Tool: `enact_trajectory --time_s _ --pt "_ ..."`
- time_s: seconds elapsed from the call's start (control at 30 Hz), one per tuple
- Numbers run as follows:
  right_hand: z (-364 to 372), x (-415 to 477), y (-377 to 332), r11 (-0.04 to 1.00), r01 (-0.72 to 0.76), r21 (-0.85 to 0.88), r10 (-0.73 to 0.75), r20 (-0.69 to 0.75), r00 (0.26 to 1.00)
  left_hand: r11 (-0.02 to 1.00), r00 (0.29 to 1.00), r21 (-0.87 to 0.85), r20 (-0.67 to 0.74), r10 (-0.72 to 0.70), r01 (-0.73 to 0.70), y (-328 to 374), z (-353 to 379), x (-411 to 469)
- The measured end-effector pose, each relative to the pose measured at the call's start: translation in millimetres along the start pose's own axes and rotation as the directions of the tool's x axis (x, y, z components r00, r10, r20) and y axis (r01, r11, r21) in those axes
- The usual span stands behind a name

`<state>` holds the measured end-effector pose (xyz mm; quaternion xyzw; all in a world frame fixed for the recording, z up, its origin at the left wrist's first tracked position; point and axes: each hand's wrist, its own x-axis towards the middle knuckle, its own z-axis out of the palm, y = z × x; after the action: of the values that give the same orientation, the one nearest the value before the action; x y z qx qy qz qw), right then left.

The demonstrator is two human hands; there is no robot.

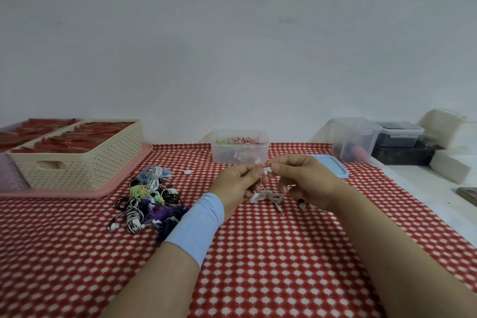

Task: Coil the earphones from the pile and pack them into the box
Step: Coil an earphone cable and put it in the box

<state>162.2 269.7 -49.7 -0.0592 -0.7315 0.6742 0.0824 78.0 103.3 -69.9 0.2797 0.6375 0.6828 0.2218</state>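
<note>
A pile of tangled earphones (149, 199) in blue, yellow, black, striped and purple lies on the red checked cloth, left of my hands. A clear plastic box (240, 148) with a few coloured earphones inside stands behind my hands. My left hand (236, 184) and my right hand (300, 179) meet above the cloth and both pinch a white earphone (268, 195). Its earbud end sits between my fingertips, while its bundled cord and plug hang below them.
A cream perforated basket (77, 160) on a pink tray (124, 178) stands at the left. The box's blue lid (333, 166) lies behind my right hand. Clear and dark containers (374, 141) and white blocks stand at the right, off the cloth.
</note>
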Motion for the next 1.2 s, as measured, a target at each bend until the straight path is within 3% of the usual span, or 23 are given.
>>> enact_trajectory --time_s 0.23,0.9,1.2 --pt "0.4 -3.6 -2.3 0.992 0.083 -0.092 -0.085 -0.02 0.996 0.998 0.999 -0.053 0.005 -0.035 0.035 1.0 -0.7 -0.9" --pt "3.9 -6.0 -4.6 0.996 0.068 -0.054 -0.069 -0.019 0.997 0.979 0.993 -0.168 0.036 -0.113 0.118 3.3 -0.5 -1.4" --pt "-1.4 -7.0 -4.5 0.998 0.0 -0.056 0.003 0.064 0.998 0.991 0.992 -0.073 0.069 -0.11 0.115 3.7 -4.0 -3.3"
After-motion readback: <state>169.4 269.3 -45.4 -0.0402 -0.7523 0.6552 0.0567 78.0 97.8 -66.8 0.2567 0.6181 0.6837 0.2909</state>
